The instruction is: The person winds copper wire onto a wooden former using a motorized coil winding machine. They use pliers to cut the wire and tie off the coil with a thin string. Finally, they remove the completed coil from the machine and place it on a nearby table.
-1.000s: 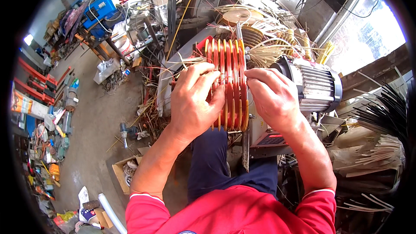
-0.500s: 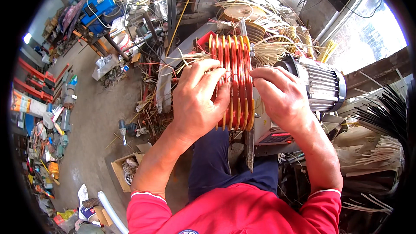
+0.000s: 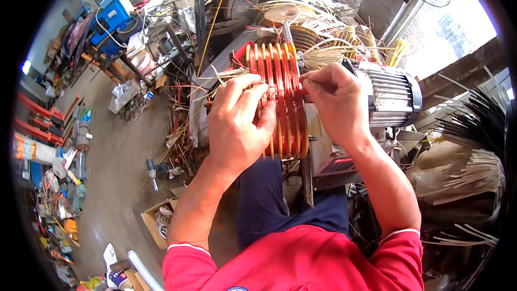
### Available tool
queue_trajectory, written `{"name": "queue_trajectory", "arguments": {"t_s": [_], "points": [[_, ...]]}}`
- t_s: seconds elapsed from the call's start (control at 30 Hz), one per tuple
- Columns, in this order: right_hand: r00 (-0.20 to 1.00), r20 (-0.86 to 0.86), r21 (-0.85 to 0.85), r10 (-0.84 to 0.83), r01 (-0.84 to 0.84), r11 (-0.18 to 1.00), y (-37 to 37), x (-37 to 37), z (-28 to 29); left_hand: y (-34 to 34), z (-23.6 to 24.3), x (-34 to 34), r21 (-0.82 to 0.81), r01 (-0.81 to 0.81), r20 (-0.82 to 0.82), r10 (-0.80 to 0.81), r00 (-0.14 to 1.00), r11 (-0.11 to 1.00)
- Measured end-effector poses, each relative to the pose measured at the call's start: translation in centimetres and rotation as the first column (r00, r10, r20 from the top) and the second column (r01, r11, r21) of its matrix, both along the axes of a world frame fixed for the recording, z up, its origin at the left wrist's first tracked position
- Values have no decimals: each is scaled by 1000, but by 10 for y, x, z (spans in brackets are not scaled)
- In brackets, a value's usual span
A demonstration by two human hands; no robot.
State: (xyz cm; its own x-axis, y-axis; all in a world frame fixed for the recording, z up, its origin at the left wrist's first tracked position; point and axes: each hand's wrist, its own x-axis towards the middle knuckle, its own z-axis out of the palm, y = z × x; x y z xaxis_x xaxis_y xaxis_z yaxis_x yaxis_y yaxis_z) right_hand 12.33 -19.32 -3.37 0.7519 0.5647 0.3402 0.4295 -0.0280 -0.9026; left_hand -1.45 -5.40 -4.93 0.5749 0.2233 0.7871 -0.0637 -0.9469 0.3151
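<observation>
In front of me a winding former [image 3: 299, 145] with yellowish rims holds several side-by-side coils of reddish copper wire [image 3: 282, 91]. My left hand [image 3: 239, 124] lies at the left side of the coils, its thumb and fingertips closing together against the wire. What sits between those fingertips is too small to name. At the former's right side is my right hand [image 3: 340, 106], fingers curled into a pinch close to the outermost rim. Anything in that pinch is hidden by the fingers. A finned motor [image 3: 390, 99] stands just right of this hand, above a control box [image 3: 329, 156] with a lit red display.
Wire spools [image 3: 291, 15] and bundles of pale strips crowd the bench behind the former. Black strips [image 3: 476, 121] stick out at the right. A cordless drill-like tool [image 3: 154, 172] and a cardboard box [image 3: 156, 223] sit on the floor at left. A blue machine [image 3: 114, 21] stands farther back.
My right hand has turned and its fingers have curled tighter beside the former's right rim. My left hand keeps its place on the coils. The whole view has shifted slightly.
</observation>
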Motion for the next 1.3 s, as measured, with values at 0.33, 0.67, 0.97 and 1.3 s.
{"name": "queue_trajectory", "arguments": {"t_s": [0.33,0.67,0.97,1.3], "points": [[975,-208,-66,-75,62,996,11,14,19,-5,19,-1,205,-96,-109,120,987,974],[881,-473,-61,-24,-5,998,10,14,43,2,49,37,341,13,-345,113,932,940],[999,27,-189,18,-13,982,11,2,30,6,41,40,-129,144,-221,-170,960,981],[966,252,-250,64,1,968,9,-7,21,2,38,34,-287,146,-152,-196,969,947]]}}
